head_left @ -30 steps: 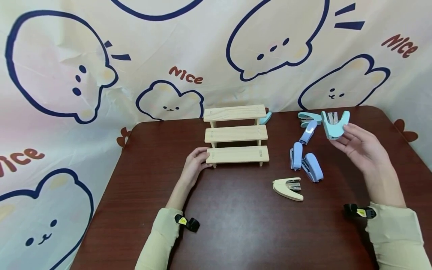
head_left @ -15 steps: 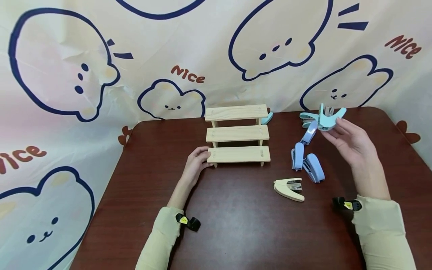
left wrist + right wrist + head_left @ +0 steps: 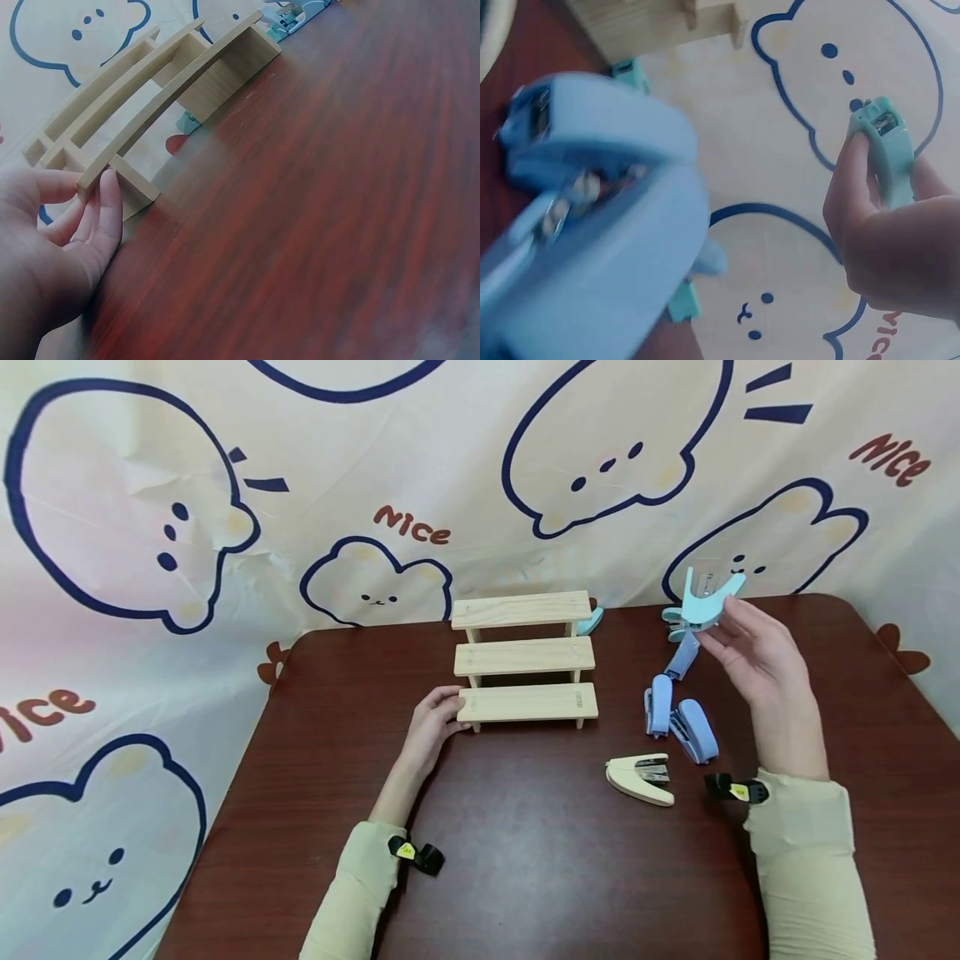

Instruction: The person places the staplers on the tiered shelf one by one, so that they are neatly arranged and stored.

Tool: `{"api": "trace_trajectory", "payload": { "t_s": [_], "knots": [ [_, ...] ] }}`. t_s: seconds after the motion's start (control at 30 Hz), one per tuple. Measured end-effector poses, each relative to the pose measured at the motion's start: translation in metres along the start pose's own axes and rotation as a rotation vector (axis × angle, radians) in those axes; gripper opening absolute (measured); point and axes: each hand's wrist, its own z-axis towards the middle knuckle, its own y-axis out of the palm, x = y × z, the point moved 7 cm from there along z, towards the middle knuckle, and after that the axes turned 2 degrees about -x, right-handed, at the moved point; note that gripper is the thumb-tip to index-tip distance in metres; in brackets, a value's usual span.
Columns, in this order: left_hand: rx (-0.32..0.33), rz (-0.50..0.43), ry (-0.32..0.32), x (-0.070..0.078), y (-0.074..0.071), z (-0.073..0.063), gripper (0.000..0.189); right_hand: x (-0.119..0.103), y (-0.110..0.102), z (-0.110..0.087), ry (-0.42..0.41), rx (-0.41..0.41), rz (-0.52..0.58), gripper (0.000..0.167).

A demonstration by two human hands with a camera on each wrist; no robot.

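Note:
My right hand (image 3: 761, 656) pinches a mint-green stapler (image 3: 707, 603), raised over the back right of the table. In the right wrist view the stapler (image 3: 889, 154) sits between thumb and fingers. My left hand (image 3: 435, 722) grips the left end of the lowest step of a three-tier wooden shelf (image 3: 527, 703). The left wrist view shows thumb and fingers around that step's end (image 3: 94, 180). Below the right hand lie several blue-purple staplers, among them one standing beside another (image 3: 658, 706) and one leaning outward (image 3: 695, 731). Another mint stapler (image 3: 670, 614) is partly hidden behind the held one.
A cream stapler (image 3: 640, 779) lies on its side in front of the blue ones. Part of a mint stapler (image 3: 591, 622) shows behind the shelf's right side. The dark wooden table (image 3: 555, 868) meets a printed cloth backdrop (image 3: 480, 468) at its rear edge.
My right hand has moved left and slightly farther back with the mint-green stapler, which has turned in the grip. My left hand and the shelf stay where they were.

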Motion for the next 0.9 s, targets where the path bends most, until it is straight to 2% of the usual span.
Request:
{"api": "trace_trajectory", "payload": {
  "t_s": [0.2, 0.4, 0.63, 0.77, 0.9],
  "knots": [
    [-0.009, 0.019, 0.003, 0.002, -0.001, -0.003, 0.033, 0.008, 0.016, 0.006, -0.044, 0.069, 0.005, 0.035],
    [-0.021, 0.028, -0.004, 0.001, 0.001, -0.002, 0.035, 0.019, 0.029, 0.013, -0.030, 0.117, 0.032, 0.048],
    [-0.017, 0.022, 0.004, 0.003, 0.001, -0.002, 0.033, 0.039, 0.046, 0.024, 0.051, 0.063, 0.330, 0.071],
    [-0.014, 0.020, 0.006, 0.003, 0.000, -0.002, 0.032, 0.045, 0.050, 0.026, 0.067, 0.054, 0.393, 0.068],
    [-0.004, 0.012, 0.007, 0.001, 0.001, -0.001, 0.031, 0.046, 0.051, 0.025, 0.031, 0.063, 0.343, 0.053]
  ]
}}
